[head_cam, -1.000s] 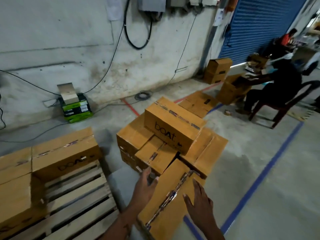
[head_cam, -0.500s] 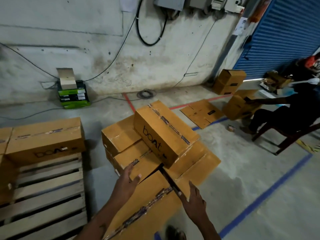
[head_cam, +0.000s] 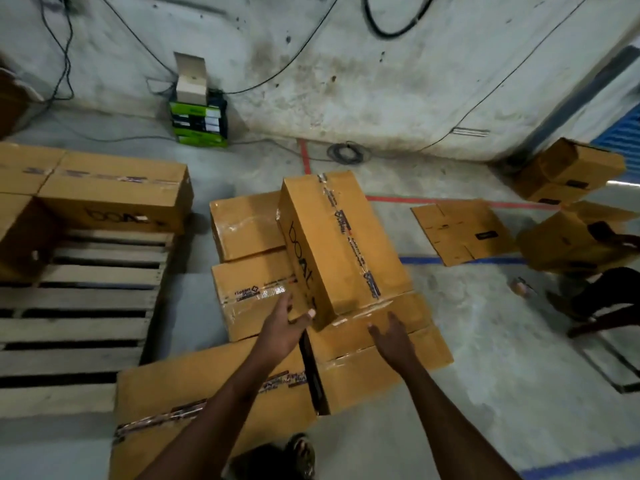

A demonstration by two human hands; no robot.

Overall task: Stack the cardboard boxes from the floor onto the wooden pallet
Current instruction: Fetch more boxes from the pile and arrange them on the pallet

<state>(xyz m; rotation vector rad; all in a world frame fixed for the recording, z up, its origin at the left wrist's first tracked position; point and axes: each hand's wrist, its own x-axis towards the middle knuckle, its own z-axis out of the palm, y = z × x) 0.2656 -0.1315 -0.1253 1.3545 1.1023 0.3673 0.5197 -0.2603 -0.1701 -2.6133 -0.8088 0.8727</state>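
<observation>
A pile of brown cardboard boxes lies on the floor in front of me. On top of it sits a long box printed "boAt" [head_cam: 341, 247], tilted. My left hand [head_cam: 285, 325] reaches to that box's near left corner, thumb against its side, fingers extended. My right hand [head_cam: 393, 336] hovers open over a lower box [head_cam: 394, 313] just right of that corner, touching nothing that I can see. Another box [head_cam: 194, 400] lies at my feet. The wooden pallet [head_cam: 83, 306] is at the left, with boxes [head_cam: 114, 194] stacked along its far edge.
A green and black device [head_cam: 199, 121] stands by the wall among cables. A flattened carton [head_cam: 460, 230] lies on the floor to the right, beyond it more boxes [head_cam: 571, 168] and a seated person [head_cam: 602, 292]. Red and blue tape lines cross the floor.
Both hands have left the nearest box, which now lies at my feet, and moved forward toward the top "boAt" box. My view has tipped downward and turned left.
</observation>
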